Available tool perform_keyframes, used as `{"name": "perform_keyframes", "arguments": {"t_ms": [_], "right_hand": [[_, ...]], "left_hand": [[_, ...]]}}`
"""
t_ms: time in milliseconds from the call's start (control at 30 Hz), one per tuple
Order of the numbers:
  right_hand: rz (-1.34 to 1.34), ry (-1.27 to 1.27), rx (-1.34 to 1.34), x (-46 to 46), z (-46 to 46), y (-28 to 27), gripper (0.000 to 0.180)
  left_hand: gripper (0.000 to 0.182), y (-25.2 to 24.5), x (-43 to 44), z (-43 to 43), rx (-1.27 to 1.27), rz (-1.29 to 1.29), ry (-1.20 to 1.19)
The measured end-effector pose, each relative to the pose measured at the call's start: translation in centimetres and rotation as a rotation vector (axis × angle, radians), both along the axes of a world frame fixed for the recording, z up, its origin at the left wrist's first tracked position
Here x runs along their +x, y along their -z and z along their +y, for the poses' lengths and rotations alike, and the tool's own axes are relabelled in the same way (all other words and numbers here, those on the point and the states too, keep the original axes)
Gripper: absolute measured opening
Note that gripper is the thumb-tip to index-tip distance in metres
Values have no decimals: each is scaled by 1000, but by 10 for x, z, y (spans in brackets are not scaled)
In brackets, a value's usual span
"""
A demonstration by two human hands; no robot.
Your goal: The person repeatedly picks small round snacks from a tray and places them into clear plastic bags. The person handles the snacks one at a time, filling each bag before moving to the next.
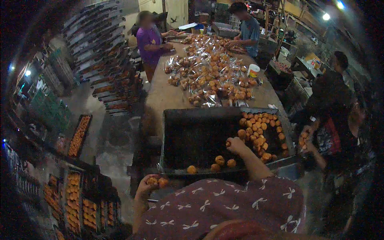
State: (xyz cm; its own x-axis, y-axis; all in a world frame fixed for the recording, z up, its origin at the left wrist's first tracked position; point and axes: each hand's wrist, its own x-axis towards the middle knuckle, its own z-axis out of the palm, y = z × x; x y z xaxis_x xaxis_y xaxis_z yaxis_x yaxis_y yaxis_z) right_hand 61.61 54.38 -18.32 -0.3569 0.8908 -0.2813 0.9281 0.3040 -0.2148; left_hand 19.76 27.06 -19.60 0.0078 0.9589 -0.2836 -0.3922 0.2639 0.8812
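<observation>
A large dark tray [198,112] lies on the near end of the table, with many round baked buns [258,139] in its right part and several along its near edge. My right hand [235,145] is inside the tray, its fingers closed around a small bun [228,144]. Outside the tray's near left corner, my left hand [147,183] holds round buns [163,182] against its palm. Beyond the tray, a heap of clear plastic bags of buns [213,69] covers much of the wooden table [159,96].
A white and yellow tub [253,70] stands at the table's right side. Two people work at the far end; another at the right holds buns [303,138]. Stacked trays [102,60] stand at the left, a long tray of buns [79,135] below them, and racked buns [73,201] lower left.
</observation>
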Motion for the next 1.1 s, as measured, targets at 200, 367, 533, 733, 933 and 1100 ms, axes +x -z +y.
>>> {"name": "perform_keyframes", "arguments": {"t_ms": [200, 367, 533, 733, 933, 1100], "right_hand": [[382, -106, -299, -9, -2, 17, 55], [341, -14, -233, -4, -4, 18, 45], [509, -22, -431, -13, -11, 7, 44], [472, -7, -421, -26, -22, -10, 36], [539, -260, -281, -33, -24, -17, 33], [609, -75, -446, -30, -31, -19, 32]], "left_hand": [[51, 4, 11, 2, 53, -101, -14], [54, 15, 12, 4, 38, -88, -20], [53, 24, 7, 1, -17, -79, -58], [54, 24, 9, -1, 27, -91, -68], [62, 38, 5, 1, 50, -256, -67], [60, 65, -3, 0, -111, -458, -277]]}}
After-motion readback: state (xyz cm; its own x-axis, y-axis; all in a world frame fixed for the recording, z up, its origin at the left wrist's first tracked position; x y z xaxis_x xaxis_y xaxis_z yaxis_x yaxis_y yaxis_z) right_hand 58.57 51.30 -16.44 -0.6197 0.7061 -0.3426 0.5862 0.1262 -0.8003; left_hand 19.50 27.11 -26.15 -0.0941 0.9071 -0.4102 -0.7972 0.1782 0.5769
